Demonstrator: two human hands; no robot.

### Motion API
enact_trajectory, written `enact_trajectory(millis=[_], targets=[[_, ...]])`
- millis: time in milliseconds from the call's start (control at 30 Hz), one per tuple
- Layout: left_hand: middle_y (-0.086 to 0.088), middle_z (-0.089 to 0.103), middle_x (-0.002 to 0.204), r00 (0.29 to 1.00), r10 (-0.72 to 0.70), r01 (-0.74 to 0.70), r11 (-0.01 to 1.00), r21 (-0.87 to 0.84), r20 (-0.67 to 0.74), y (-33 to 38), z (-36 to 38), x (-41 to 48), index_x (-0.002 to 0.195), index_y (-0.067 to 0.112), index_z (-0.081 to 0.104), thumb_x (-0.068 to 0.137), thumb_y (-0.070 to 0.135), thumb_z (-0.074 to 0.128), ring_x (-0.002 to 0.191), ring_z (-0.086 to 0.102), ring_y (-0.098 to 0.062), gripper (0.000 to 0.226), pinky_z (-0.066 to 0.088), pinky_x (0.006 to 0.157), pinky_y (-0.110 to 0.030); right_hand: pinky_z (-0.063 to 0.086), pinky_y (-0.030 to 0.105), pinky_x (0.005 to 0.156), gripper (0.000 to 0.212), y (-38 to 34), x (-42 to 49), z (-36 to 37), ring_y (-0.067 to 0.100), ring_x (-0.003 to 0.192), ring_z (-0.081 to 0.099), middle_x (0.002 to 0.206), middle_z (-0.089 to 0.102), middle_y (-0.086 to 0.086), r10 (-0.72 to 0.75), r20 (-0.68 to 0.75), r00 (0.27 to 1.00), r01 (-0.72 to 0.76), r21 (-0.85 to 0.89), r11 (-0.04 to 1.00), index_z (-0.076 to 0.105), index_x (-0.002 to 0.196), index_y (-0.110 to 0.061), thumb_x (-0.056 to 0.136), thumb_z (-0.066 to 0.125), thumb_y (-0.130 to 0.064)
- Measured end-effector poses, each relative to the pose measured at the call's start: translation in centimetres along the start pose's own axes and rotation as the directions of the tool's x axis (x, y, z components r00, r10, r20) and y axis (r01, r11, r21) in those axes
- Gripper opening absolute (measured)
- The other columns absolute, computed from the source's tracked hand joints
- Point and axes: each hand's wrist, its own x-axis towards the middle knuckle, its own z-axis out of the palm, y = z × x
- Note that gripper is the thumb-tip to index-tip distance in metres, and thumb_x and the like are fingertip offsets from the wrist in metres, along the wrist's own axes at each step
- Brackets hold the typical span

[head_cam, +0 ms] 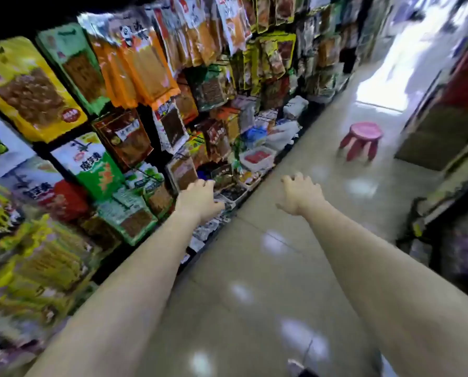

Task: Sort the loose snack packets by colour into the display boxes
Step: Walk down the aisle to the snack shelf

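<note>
Both my arms stretch forward along a shop aisle. My left hand (200, 198) hovers at the low edge of the snack rack, just above a display box of dark packets (234, 192); its fingers look loosely bent and hold nothing. My right hand (299, 194) hangs over the bare floor, fingers relaxed and empty. A white display box with red packets (257, 157) stands farther along the bottom shelf. Hanging snack packets (135, 69) in orange, green, yellow and brown fill the rack on the left. The picture is blurred by motion.
A pink plastic stool (362, 140) stands on the shiny tiled floor (254, 268) ahead to the right. Another shelf unit (444, 137) lines the right side of the aisle. Bright light comes from a doorway (385, 77) at the far end.
</note>
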Motion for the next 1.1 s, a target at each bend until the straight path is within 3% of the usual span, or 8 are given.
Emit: enact_trajectory(millis=[167, 400, 800, 1100], targets=[[-0.009, 0.044, 0.145, 0.971, 0.216, -0.223, 0.972, 0.068, 0.1, 2.6, 3.1, -0.5, 0.149, 0.02, 0.035, 0.09, 0.059, 0.055, 0.128, 0.047, -0.033, 0.074, 0.049, 0.096, -0.047, 0.037, 0.052, 0.106, 0.078, 2.0, -5.1, 4.6, 0.038, 0.134, 0.038, 0.146, 0.038, 0.015, 0.231, 0.088, 0.969, -0.236, 0.05, 0.97, 0.037, 0.147, -0.017, 0.085, 0.065, -0.054], [-0.012, 0.047, 0.142, 0.891, 0.42, -0.427, 0.904, 0.0, 0.172, 9.4, 7.3, -2.4, 0.145, 0.016, 0.04, 0.086, 0.055, 0.057, 0.13, 0.046, -0.034, 0.072, 0.044, 0.103, -0.046, 0.04, 0.046, 0.102, 0.07, 6.9, -11.7, 7.4, 0.037, 0.133, 0.04, 0.145, 0.04, 0.014, 0.424, 0.14, 0.895, -0.437, 0.079, 0.896, 0.042, 0.142, -0.018, 0.084, 0.066, -0.048], [-0.009, 0.045, 0.145, 0.848, 0.504, -0.508, 0.861, -0.021, 0.163, 21.5, 7.8, -1.3, 0.149, 0.02, 0.036, 0.087, 0.051, 0.055, 0.132, 0.044, -0.031, 0.071, 0.042, 0.104, -0.044, 0.039, 0.045, 0.097, 0.065, 17.4, -14.2, 6.4, 0.033, 0.13, 0.041, 0.141, 0.044, 0.01, 0.53, 0.11, 0.841, -0.54, 0.1, 0.836, 0.043, 0.141, -0.019, 0.088, 0.063, -0.049], [-0.009, 0.047, 0.141, 0.842, 0.512, -0.516, 0.856, -0.027, 0.17, 26.2, 7.4, 5.3, 0.145, 0.019, 0.039, 0.087, 0.048, 0.056, 0.129, 0.046, -0.032, 0.067, 0.045, 0.101, -0.045, 0.042, 0.045, 0.094, 0.065, 22.4, -7.1, 5.3, 0.033, 0.129, 0.043, 0.141, 0.044, 0.01, 0.503, 0.136, 0.853, -0.518, 0.102, 0.85, 0.043, 0.141, -0.019, 0.086, 0.063, -0.047]])
